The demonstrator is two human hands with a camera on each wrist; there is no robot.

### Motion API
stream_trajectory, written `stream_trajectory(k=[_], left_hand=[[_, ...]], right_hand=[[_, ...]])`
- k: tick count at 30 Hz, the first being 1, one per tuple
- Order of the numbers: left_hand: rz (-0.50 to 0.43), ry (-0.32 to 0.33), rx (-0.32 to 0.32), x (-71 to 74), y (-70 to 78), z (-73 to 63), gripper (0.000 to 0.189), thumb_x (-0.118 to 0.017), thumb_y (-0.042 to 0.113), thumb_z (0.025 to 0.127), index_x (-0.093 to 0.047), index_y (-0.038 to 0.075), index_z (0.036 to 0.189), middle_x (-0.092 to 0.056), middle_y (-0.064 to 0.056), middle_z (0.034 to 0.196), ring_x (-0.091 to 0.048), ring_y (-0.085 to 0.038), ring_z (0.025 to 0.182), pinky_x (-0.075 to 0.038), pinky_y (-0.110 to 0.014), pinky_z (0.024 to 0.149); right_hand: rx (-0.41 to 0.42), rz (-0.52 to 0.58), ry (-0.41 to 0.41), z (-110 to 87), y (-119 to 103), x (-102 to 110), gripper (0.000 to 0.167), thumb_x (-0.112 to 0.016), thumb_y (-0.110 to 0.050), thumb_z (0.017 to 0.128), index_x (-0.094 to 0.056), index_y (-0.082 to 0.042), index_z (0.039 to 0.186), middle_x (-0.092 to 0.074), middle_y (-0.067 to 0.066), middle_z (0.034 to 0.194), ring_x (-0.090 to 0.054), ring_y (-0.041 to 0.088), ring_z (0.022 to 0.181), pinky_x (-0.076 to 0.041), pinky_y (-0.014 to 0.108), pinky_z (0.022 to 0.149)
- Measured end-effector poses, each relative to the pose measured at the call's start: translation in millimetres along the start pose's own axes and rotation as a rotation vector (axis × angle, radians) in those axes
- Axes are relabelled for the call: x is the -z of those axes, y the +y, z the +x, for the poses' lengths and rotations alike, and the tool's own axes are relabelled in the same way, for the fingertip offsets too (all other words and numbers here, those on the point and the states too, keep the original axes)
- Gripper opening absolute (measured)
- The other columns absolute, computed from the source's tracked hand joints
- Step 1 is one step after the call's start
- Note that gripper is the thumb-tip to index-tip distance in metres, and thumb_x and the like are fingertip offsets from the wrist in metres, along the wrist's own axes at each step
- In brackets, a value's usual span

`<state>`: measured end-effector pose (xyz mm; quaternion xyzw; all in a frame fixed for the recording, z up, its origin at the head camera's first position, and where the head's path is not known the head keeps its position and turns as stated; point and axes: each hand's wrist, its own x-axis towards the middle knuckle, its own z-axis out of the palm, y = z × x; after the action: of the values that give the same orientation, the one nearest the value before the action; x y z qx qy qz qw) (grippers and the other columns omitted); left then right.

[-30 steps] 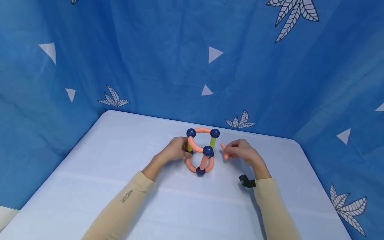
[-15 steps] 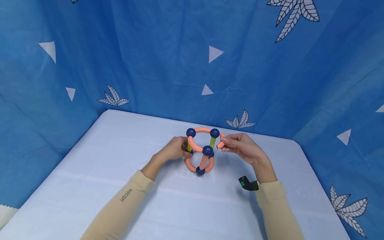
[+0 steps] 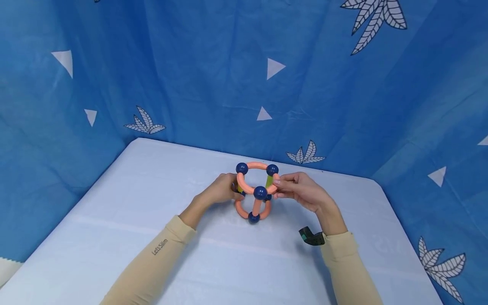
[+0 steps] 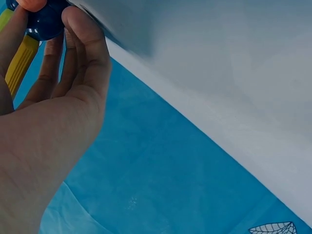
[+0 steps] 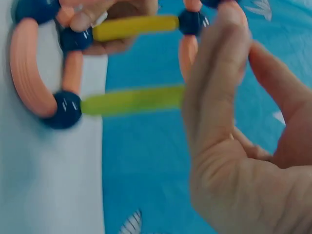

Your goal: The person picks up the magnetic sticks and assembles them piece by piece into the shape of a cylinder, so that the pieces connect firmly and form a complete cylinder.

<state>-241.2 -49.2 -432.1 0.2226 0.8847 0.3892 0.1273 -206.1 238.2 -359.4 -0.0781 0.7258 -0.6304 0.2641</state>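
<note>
A magnetic stick-and-ball frame stands on the table, with an upper and a lower ring of curved orange rods joined by navy balls. Upright between the rings are a yellow rod (image 5: 136,28), a green rod (image 3: 269,181) and a straight orange rod (image 3: 256,207). At the frame's left side my left hand (image 3: 219,188) grips a lower navy ball (image 4: 46,22) by the yellow rod's foot. On the right, my right hand (image 3: 303,190) pinches a curved orange rod (image 3: 273,187), which spans the upper ring between the back right ball (image 3: 272,170) and the front ball (image 3: 260,193).
The white-covered table (image 3: 228,262) ends just behind the frame at a blue curtain (image 3: 213,84) printed with leaves and triangles. A dark bent device (image 3: 311,236) sticks out from my right wrist over the table.
My right hand has brought the curved orange rod left to the upper ring and turned it into line between two balls. The left hand has stayed on the frame.
</note>
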Motion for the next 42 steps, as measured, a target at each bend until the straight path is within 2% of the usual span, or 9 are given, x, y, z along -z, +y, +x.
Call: stream_trajectory(k=[3,7,10,12,15,18,22,31,42], left_hand=[[0.021,0.013,-0.029,-0.2,0.7,0.9,0.023,-0.089,0.013,0.086,-0.072,0.010,0.102,-0.070,-0.003,0.087,-0.061,-0.017,0.077,-0.050,-0.030,0.070],[0.034,0.049,-0.042,-2.5,0.1,-0.1,0.015,-0.084,0.013,0.091,-0.071,0.011,0.098,-0.069,-0.002,0.083,-0.059,-0.016,0.074,-0.048,-0.030,0.068],[0.051,0.108,-0.044,-6.4,0.6,-2.7,0.011,-0.079,0.015,0.096,-0.070,0.010,0.096,-0.068,-0.002,0.081,-0.058,-0.016,0.073,-0.046,-0.030,0.067],[0.063,0.152,-0.040,-9.6,2.0,-4.9,0.012,-0.077,0.018,0.098,-0.069,0.010,0.094,-0.068,-0.003,0.081,-0.058,-0.016,0.073,-0.046,-0.029,0.067],[0.081,0.221,-0.043,-13.6,3.5,-7.2,0.015,-0.077,0.017,0.098,-0.068,0.007,0.091,-0.067,-0.004,0.079,-0.057,-0.016,0.071,-0.045,-0.029,0.066],[0.091,0.286,-0.055,-15.0,4.9,-7.2,0.016,-0.078,0.015,0.097,-0.067,0.007,0.088,-0.066,-0.005,0.077,-0.057,-0.016,0.069,-0.044,-0.029,0.064],[0.089,0.348,-0.070,-15.4,6.6,-6.8,0.016,-0.079,0.012,0.095,-0.067,0.006,0.087,-0.064,-0.006,0.076,-0.056,-0.018,0.069,-0.043,-0.030,0.063],[0.116,0.344,-0.044,-18.1,7.2,-13.9,0.012,-0.080,0.014,0.095,-0.071,0.006,0.093,-0.069,-0.007,0.081,-0.061,-0.018,0.074,-0.049,-0.030,0.065],[0.099,0.380,-0.112,-8.9,6.7,-11.6,0.015,-0.081,0.012,0.094,-0.069,0.007,0.085,-0.065,-0.005,0.072,-0.057,-0.017,0.067,-0.043,-0.027,0.060]], right_hand=[[0.007,-0.118,0.075,-1.6,3,11,0.047,-0.062,-0.024,0.108,-0.059,0.013,0.136,-0.078,0.012,0.108,-0.079,0.018,0.093,-0.061,0.036,0.092],[0.054,-0.351,0.217,7.9,21,13,0.040,-0.070,-0.018,0.103,-0.063,0.003,0.135,-0.072,0.020,0.125,-0.073,0.031,0.113,-0.060,0.045,0.097],[0.113,-0.518,0.228,23.6,39,-1,0.043,-0.076,-0.014,0.098,-0.065,-0.004,0.138,-0.069,0.017,0.135,-0.064,0.038,0.128,-0.056,0.053,0.103],[0.158,-0.606,0.213,32.0,46,-12,0.040,-0.077,-0.013,0.096,-0.069,-0.007,0.135,-0.072,0.013,0.132,-0.064,0.037,0.129,-0.054,0.055,0.104],[0.194,-0.698,0.247,37.4,53,-23,0.028,-0.079,-0.011,0.095,-0.076,-0.010,0.123,-0.077,0.009,0.121,-0.069,0.034,0.124,-0.056,0.053,0.102],[0.217,-0.739,0.315,37.0,56,-29,0.020,-0.082,-0.012,0.093,-0.079,-0.012,0.113,-0.080,0.007,0.112,-0.073,0.031,0.118,-0.058,0.051,0.098],[0.244,-0.756,0.354,36.2,59,-32,0.020,-0.083,-0.016,0.093,-0.079,-0.013,0.112,-0.080,0.007,0.110,-0.075,0.030,0.115,-0.060,0.049,0.095],[0.249,-0.746,0.383,33.6,66,-39,0.018,-0.083,-0.016,0.093,-0.079,-0.011,0.109,-0.080,0.008,0.107,-0.074,0.028,0.114,-0.061,0.047,0.092],[0.358,-0.753,0.449,35.9,64,-43,0.014,-0.081,-0.015,0.094,-0.079,-0.011,0.108,-0.080,0.009,0.106,-0.076,0.028,0.109,-0.063,0.043,0.088]])
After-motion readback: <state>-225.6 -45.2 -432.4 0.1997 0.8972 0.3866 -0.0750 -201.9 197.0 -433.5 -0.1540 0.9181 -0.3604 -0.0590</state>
